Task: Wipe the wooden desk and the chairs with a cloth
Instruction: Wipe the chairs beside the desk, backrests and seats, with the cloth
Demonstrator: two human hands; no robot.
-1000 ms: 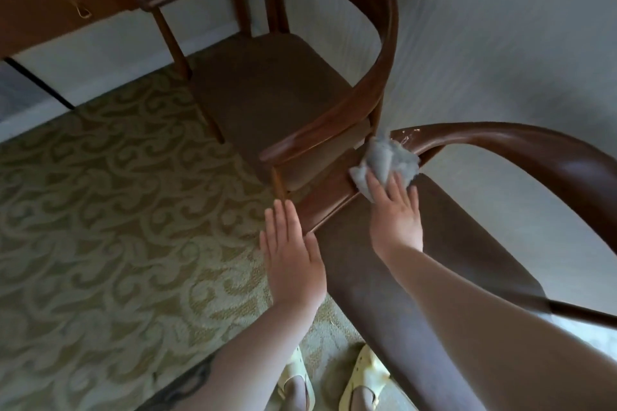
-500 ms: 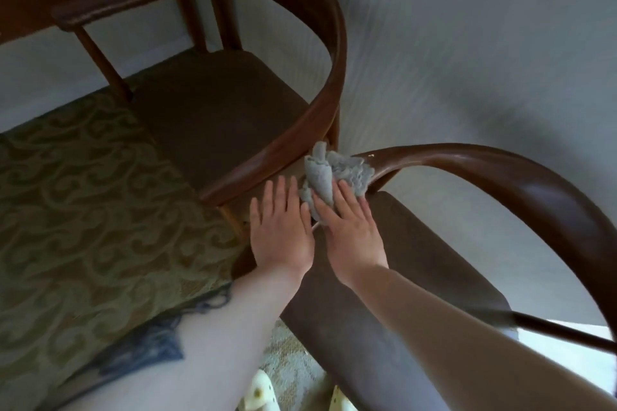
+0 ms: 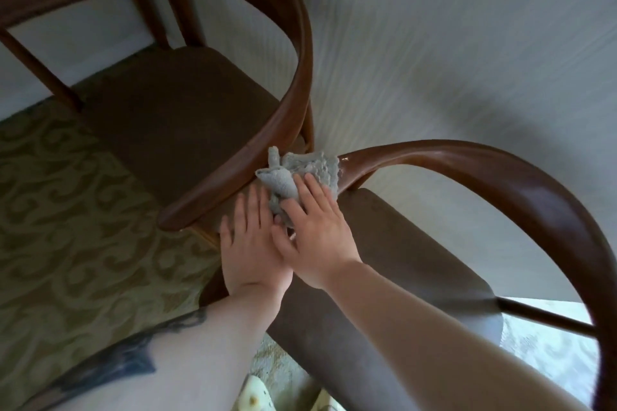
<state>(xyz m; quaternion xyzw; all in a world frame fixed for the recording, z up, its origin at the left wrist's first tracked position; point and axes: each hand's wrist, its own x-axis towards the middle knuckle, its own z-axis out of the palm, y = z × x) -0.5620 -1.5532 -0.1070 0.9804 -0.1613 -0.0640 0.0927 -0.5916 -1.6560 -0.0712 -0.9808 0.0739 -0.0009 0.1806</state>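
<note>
A crumpled grey cloth lies on the left armrest end of the near wooden chair, beside the armrest of the far wooden chair. My right hand presses on the cloth with straight fingers. Flat beside it, my left hand has its fingertips at the cloth's lower edge, and the right thumb overlaps it. The near chair has a brown cushioned seat. The desk is out of view.
Both chairs stand against a pale striped wall. A green patterned carpet covers the floor to the left. Pale slippers show at the bottom edge between my forearms.
My left hand has moved right until it touches my right hand and the cloth. The view has shifted closer to the chairs, and the desk has left the frame.
</note>
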